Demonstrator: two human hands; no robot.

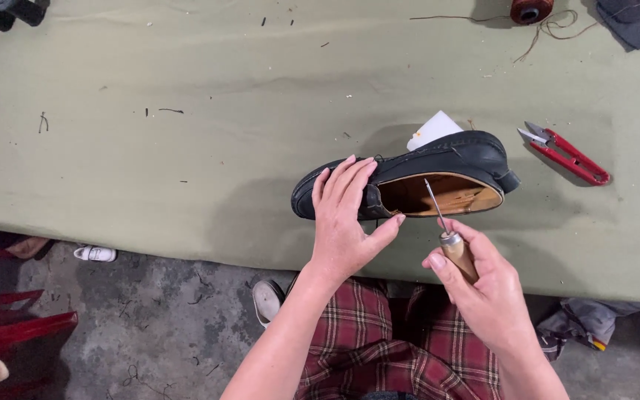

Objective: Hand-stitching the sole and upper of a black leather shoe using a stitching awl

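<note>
While my left hand [344, 215] lies open, pinning the black shoe [416, 174] on the tabletop [187, 148], my right hand [483, 285], closed on the awl [450, 237], should enter straight, shallow.

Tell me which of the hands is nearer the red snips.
Right. The right hand, holding an awl, sits below-left of the red snips; the left hand rests on the shoe, farther left.
</note>
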